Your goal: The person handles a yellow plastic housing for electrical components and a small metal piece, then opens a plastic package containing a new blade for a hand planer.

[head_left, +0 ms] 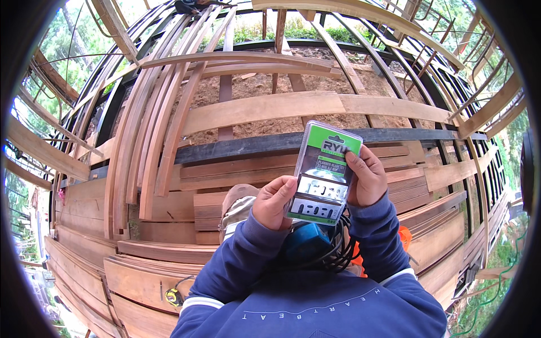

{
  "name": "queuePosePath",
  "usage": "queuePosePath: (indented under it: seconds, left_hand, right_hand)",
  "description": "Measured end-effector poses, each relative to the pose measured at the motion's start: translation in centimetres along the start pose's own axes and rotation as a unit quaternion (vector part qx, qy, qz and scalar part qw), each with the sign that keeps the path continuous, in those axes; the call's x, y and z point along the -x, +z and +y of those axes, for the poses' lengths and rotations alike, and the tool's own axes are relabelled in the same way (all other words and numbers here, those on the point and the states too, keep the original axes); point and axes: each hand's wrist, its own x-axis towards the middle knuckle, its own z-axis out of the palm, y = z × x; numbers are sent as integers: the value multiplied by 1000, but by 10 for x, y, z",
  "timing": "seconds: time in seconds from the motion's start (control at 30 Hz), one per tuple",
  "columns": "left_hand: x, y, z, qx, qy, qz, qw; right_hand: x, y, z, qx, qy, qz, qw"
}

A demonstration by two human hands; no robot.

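A flat, clear pack (326,170) with a green and black card inside is up in front of the person's chest, held in both hands, and its top leans a little to the right. Shiny metal pieces (322,189) show through its lower half.

The left hand (273,204) grips the pack's lower left edge, with the thumb on the front. The right hand (367,177) grips the pack's right edge higher up, with its thumb on the front too. Most of the other fingers are hidden, so I cannot tell just how they bend behind the pack.

Just below the pack are a blue thing (306,242), partly covered by the left arm, and loops of black cord (337,258). Below and to the right of the pack, bright orange bits (404,238) peek out by the right sleeve (378,236). Well to the lower left of the pack, a yellow and black tape measure (174,297) sits on brown boards (138,281). Past the pack, a long dark beam (242,147) runs across.
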Motion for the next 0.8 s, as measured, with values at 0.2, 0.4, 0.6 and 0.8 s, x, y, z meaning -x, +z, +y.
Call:
queuePosePath:
  seconds: [0.2,0.4,0.6,0.8]
  left_hand:
    - [2,-2,-1,37,-18,-15,999]
    - [5,10,3,-30,15,-31,999]
    - [7,16,1,-193,81,-28,977]
    - [7,18,1,-207,98,-8,973]
  right_hand:
    - [3,5,-1,10,-16,7,1000]
    - [18,18,-5,197,-65,31,978]
    - [23,26,-12,268,-88,-7,959]
    - [26,18,-11,381,-120,-9,917]
